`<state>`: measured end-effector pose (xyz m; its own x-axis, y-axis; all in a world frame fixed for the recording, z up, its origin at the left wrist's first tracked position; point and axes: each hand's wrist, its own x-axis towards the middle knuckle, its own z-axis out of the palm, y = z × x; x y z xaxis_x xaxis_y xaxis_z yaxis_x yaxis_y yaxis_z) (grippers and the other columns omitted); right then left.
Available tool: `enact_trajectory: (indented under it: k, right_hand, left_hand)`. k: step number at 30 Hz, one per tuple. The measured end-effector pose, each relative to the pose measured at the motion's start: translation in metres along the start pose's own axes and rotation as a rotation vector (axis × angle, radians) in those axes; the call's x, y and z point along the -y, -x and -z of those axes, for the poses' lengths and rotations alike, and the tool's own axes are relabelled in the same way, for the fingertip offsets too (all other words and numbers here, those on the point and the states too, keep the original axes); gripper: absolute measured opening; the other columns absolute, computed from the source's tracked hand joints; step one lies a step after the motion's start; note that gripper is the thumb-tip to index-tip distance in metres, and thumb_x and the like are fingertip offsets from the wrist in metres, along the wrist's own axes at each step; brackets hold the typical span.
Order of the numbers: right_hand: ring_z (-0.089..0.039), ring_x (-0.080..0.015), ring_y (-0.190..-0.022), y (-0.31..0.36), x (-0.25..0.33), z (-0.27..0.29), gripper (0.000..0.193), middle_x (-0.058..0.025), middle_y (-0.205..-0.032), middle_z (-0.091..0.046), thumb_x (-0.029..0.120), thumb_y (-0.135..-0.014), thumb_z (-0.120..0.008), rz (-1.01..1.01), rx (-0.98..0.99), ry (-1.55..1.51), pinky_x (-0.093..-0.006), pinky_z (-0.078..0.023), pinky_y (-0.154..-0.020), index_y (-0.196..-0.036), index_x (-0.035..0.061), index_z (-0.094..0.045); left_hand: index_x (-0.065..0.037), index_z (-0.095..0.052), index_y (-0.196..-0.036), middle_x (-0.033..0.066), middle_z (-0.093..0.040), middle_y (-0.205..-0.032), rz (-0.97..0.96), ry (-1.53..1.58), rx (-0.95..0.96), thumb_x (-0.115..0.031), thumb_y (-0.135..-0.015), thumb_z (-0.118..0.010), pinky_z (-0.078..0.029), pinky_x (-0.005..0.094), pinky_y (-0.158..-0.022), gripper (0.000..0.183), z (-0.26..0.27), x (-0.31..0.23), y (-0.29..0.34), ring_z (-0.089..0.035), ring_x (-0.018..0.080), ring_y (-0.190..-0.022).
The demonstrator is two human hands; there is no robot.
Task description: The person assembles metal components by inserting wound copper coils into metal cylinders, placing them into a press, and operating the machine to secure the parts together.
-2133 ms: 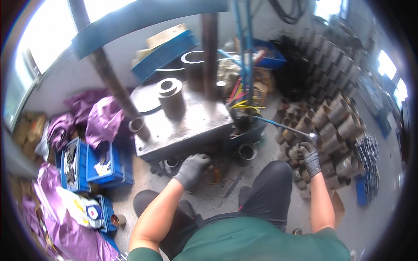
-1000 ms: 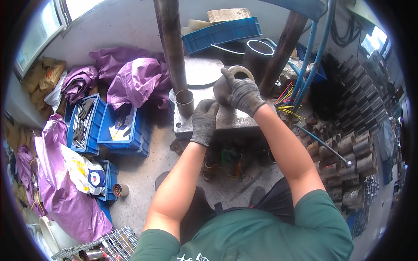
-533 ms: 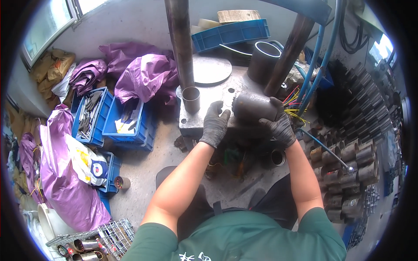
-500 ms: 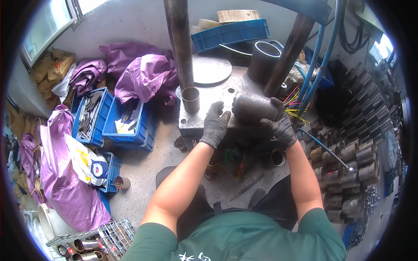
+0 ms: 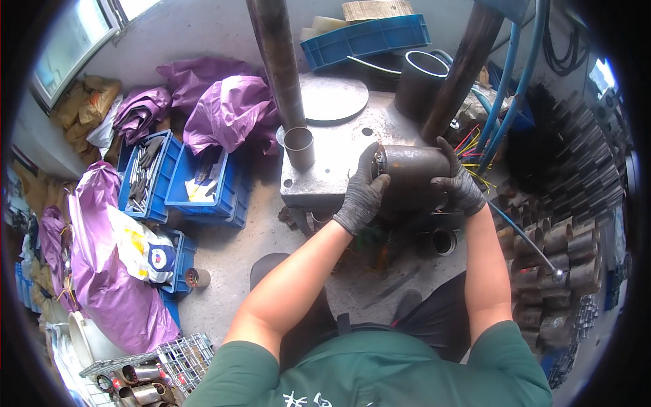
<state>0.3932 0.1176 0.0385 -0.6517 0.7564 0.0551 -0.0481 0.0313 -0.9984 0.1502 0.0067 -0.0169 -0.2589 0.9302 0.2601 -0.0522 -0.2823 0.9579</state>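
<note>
A dark metal cylinder (image 5: pixel 415 168) lies on its side between my two gloved hands, at the front edge of the metal press table (image 5: pixel 319 182). My left hand (image 5: pixel 366 193) grips its left end, where something like a ring of windings shows inside the rim. Around the right end my right hand (image 5: pixel 461 182) is closed, thumb in front and fingers behind. Left of the cylinder, a short open metal tube (image 5: pixel 299 149) stands upright by the press column (image 5: pixel 277 64). A round metal plate (image 5: pixel 336 100) lies farther back on the table.
A wide dark tube (image 5: pixel 419 87) stands at the back right, near a second column (image 5: pixel 464 68). Blue crates (image 5: pixel 196 178) and purple sacks (image 5: pixel 230 112) crowd the left. Stacked metal cylinders (image 5: pixel 559 254) fill the right side. A lever with a ball end (image 5: pixel 557 275) sticks out there.
My left hand has moved from beside the cylinder onto its left end. The cylinder has turned more level, and both hands now hold it. The whole view has shifted slightly.
</note>
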Motion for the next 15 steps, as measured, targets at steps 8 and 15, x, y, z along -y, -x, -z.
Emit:
enact_trajectory:
  k: [8,15]
  right_hand:
    - [-0.047,-0.0287,-0.141,0.009,-0.012,0.001,0.118,-0.0148,-0.153,-0.049,0.021,-0.072,-0.097,0.025,-0.142,0.137,-0.0412,-0.04,-0.117,-0.166,0.0162,-0.026]
    - [-0.05,-0.0246,-0.136,0.005,-0.016,0.003,0.105,-0.0128,-0.15,-0.052,0.026,-0.08,-0.088,0.006,-0.107,0.015,-0.0378,-0.042,-0.115,-0.165,0.0122,-0.029]
  left_hand:
    - [-0.012,-0.025,-0.162,0.0161,-0.063,-0.128,0.131,0.142,-0.076,0.011,-0.093,-0.049,-0.053,0.0287,-0.094,0.076,-0.001,-0.028,0.014,-0.063,0.0185,-0.109]
    - [-0.007,-0.039,-0.153,0.0089,-0.065,-0.099,0.137,0.199,-0.332,0.005,-0.096,-0.057,-0.055,0.0264,-0.078,0.061,0.031,-0.038,0.008,-0.061,0.0149,-0.087]
